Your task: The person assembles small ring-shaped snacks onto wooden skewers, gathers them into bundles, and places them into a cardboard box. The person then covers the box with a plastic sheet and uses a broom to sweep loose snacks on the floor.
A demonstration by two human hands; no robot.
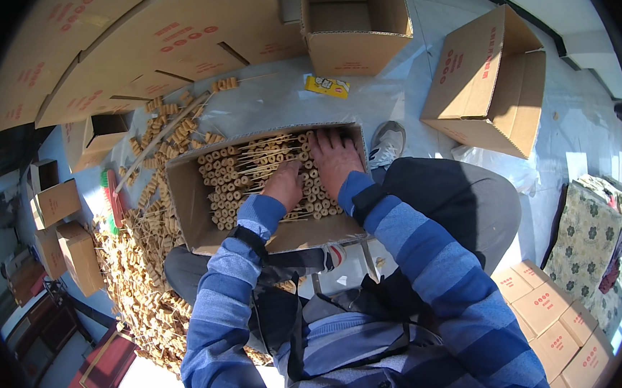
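Both hands pressing layered skewers flat inside an open brown cardboard box held on the lap.
The left hand and right hand lie palm-down, fingers spread and gripping nothing, on rows of tan ring-shaped pieces threaded on thin wooden skewers. The step appears to be packing and levelling; continuing would call for more from the loose heap of skewers on the floor at the left.
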